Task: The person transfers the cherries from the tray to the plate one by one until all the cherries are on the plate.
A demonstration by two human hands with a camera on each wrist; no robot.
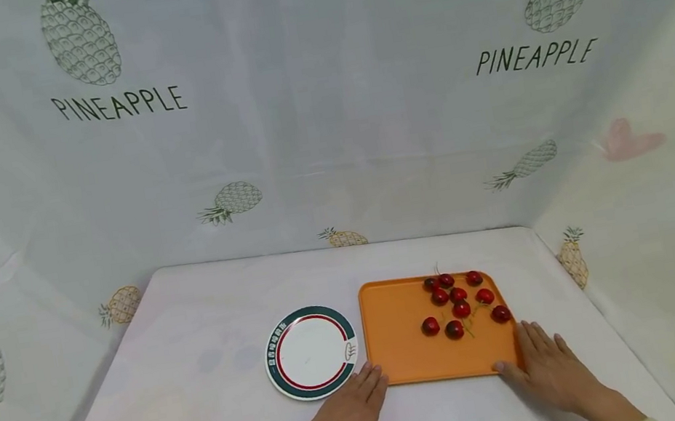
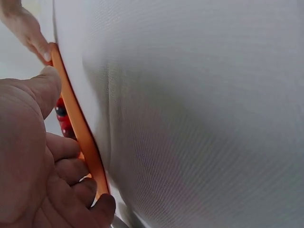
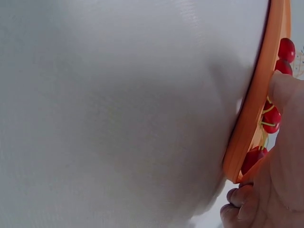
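An orange tray point(image 1: 400, 333) of cherries point(image 1: 461, 308) lies between left hand point(image 1: 350, 418) and right hand point(image 1: 551, 371), fingers extended at its near corners.

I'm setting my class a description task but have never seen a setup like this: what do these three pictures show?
There is no machine, only a person's bare left hand and right hand. The wide picture comes from a camera worn on the head; the two close, tilted ones come from cameras on the left and right wrists. On the white table lie a green-rimmed plate and an orange tray carrying red cherries. The left hand touches the tray's near left corner, the right hand its near right corner. Neither hand holds a cherry.
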